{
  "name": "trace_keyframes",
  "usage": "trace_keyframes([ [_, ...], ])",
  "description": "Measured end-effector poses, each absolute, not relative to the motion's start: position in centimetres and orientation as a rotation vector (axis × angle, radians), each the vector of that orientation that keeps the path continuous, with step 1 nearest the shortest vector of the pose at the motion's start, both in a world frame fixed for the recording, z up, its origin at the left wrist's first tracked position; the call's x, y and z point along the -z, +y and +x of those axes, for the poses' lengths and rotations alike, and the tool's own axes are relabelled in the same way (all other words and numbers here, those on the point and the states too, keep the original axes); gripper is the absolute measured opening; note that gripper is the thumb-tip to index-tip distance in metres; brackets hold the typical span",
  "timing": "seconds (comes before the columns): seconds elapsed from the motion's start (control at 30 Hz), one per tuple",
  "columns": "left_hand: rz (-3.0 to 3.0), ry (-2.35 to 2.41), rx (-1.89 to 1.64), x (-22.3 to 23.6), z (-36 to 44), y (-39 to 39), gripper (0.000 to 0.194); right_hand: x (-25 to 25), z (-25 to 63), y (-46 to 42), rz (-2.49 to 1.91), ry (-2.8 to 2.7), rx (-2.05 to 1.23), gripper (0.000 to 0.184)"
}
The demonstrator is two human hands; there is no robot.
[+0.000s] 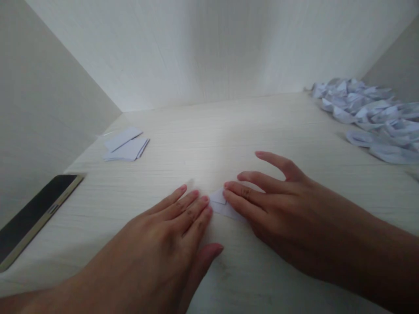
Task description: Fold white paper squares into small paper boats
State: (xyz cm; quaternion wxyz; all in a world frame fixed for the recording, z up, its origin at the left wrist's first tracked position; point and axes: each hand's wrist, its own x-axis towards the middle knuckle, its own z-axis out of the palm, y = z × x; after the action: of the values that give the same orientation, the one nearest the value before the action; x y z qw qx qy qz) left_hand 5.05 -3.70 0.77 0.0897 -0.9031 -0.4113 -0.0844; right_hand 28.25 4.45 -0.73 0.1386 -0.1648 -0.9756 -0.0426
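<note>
A small folded piece of white paper (pixel 222 208) lies flat on the table, partly covered by my fingers. A folded flap shows in the gap between my two hands. My left hand (pixel 173 231) rests palm down with its fingers stretched out, the fingertips on the paper's left end and the thumb apart on the table side. My right hand (pixel 271 200) presses its fingertips on the paper's right part, fingers extended and some of them spread and raised. Neither hand is closed around the paper.
Several loose paper slips (pixel 126 148) lie in a small stack at the left. A phone-like dark slab (pixel 36 213) with a gold edge lies at the near left. Folded white paper pieces (pixel 369 109) are heaped at the far right. Pale walls (pixel 209 52) stand behind the table.
</note>
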Motion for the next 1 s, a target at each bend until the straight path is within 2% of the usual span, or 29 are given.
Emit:
trace_keyframes([
  [0.17,-2.701,-1.189,0.211,-0.6,5.2,-3.6,0.042,0.7,28.0,3.8,-0.428,-2.823,0.276,0.044],
  [0.3,-2.695,-1.237,0.285,0.0,5.2,-3.8,0.041,0.5,27.8,3.2,-0.373,-2.821,0.267,0.038],
  [0.43,-2.681,-1.322,0.412,0.3,5.3,-3.8,0.03,0.9,27.8,3.7,-0.392,-2.792,-0.027,0.033],
  [0.6,-2.631,-1.196,0.526,-0.1,5.8,-4.0,0.022,1.4,28.2,5.2,-0.555,-2.578,-0.499,0.023],
  [0.73,-2.659,-1.199,0.553,0.3,6.0,-4.4,0.021,1.0,28.5,5.6,-0.52,-2.49,-0.773,0.03],
  [0.87,-2.741,-1.179,0.492,1.2,5.4,-5.0,0.031,0.3,28.8,5.5,-0.625,-2.475,-0.88,0.035],
  [1.0,-2.772,-1.218,0.523,1.4,5.2,-5.1,0.034,0.0,28.7,5.4,-0.875,-2.441,-0.746,0.036],
])
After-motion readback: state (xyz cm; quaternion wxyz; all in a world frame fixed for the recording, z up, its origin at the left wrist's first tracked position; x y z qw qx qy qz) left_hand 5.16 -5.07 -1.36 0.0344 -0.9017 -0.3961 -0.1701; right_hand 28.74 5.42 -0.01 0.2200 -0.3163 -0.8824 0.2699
